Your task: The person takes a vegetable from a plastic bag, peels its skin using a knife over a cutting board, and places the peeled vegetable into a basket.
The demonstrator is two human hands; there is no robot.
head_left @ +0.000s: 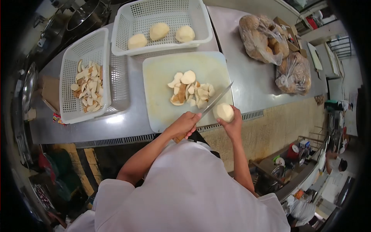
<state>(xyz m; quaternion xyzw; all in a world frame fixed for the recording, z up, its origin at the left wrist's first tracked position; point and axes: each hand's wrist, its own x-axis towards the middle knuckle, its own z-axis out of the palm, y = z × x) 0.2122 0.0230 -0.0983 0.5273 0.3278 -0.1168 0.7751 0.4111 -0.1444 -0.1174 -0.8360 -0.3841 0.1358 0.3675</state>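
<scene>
My left hand [184, 125] is closed around the wooden handle of a long kitchen knife [218, 98], whose blade slants up to the right. In my right hand [233, 125] sits a peeled, round, cream-coloured root vegetable [223, 112], close beside the blade, near the board's front right corner. On the white cutting board [158, 85] ahead of my hands lies a heap of thick peelings [193, 91], some with brown skin, others pale. I cannot tell whether the blade touches the vegetable.
Beyond the board, a white perforated basket [162, 47] holds 3 peeled vegetables [159, 31]. A second basket [107, 77] at left contains peelings [91, 87]. Clear bags [293, 73] of brown, round produce lie on the steel table [247, 85] at right. Another person [303, 210] is at lower right.
</scene>
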